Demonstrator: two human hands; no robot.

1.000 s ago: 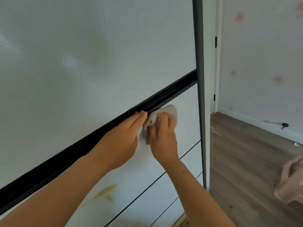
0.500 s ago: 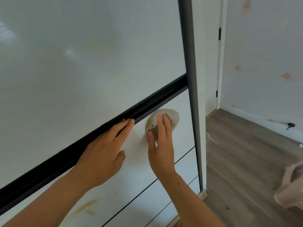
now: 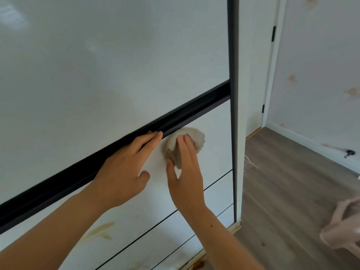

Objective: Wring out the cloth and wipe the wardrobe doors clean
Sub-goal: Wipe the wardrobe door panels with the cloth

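A glossy white wardrobe door [image 3: 109,61] fills the left of the view, crossed by a black horizontal rail [image 3: 187,115]. My right hand [image 3: 185,172] presses a crumpled beige cloth [image 3: 194,138] flat against the lower white panel, just under the rail, with straight fingers on top of the cloth. My left hand [image 3: 124,168] lies flat on the door beside it, fingertips touching the black rail, holding nothing. A yellowish stain [image 3: 101,229] marks the lower panel under my left forearm.
A dark vertical door frame [image 3: 233,106] ends the wardrobe on the right. Beyond it is wooden floor [image 3: 288,191], a white room door [image 3: 255,75] and a spotted wall [image 3: 321,71]. A pinkish plastic object [image 3: 344,228] sits at the right edge.
My right hand and the cloth have shifted slightly along the panel under the rail. My left hand slid left away from the cloth, then stayed flat on the door. The view has turned a little.
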